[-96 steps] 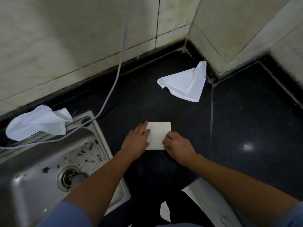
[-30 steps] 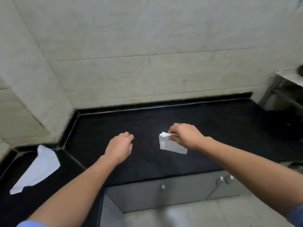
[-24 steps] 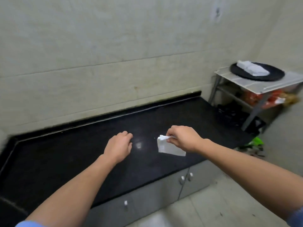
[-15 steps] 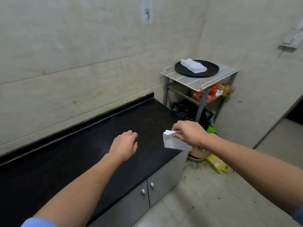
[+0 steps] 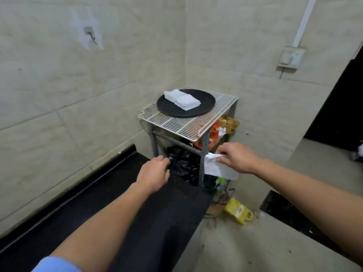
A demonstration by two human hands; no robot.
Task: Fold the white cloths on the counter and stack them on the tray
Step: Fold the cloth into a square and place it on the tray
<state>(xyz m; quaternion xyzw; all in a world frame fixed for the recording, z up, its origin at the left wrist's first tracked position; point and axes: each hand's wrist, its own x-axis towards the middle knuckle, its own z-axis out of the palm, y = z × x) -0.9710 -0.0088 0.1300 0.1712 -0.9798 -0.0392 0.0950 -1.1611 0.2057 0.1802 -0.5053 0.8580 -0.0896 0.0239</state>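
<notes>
Your right hand point(image 5: 238, 158) pinches a small folded white cloth point(image 5: 218, 170) by its upper edge, thumb against curled fingers, so the cloth hangs below your knuckles in the air. It is past the end of the long black stone counter point(image 5: 137, 209) and in front of one leg of the grey metal stand point(image 5: 202, 163). Your left hand point(image 5: 155, 173) hovers over the far end of that counter with its fingers loosely curled and nothing in them; whether it touches the surface cannot be told. The two hands are apart, the left one a little nearer to you. Ahead of you, in the corner of the beige tiled walls, the stand carries a white wire rack point(image 5: 176, 124), and on the rack sits the round black tray point(image 5: 204, 108). Two low stacks of folded white cloths point(image 5: 181, 99) lie on the left part of the tray, side by side and touching. The cloth you hold is lower than the tray and well apart from it. Under the rack, orange and gold packets point(image 5: 216, 134) crowd a lower shelf, and a crumpled black plastic bag point(image 5: 182, 163) sits just beyond your left fingertips. A yellow plastic container point(image 5: 238, 213) lies on the dirty floor near the foot of the stand. A pale switch box point(image 5: 290, 56) hangs on the right wall. A light blue sleeve point(image 5: 57, 265) shows on your left arm at the bottom edge.
</notes>
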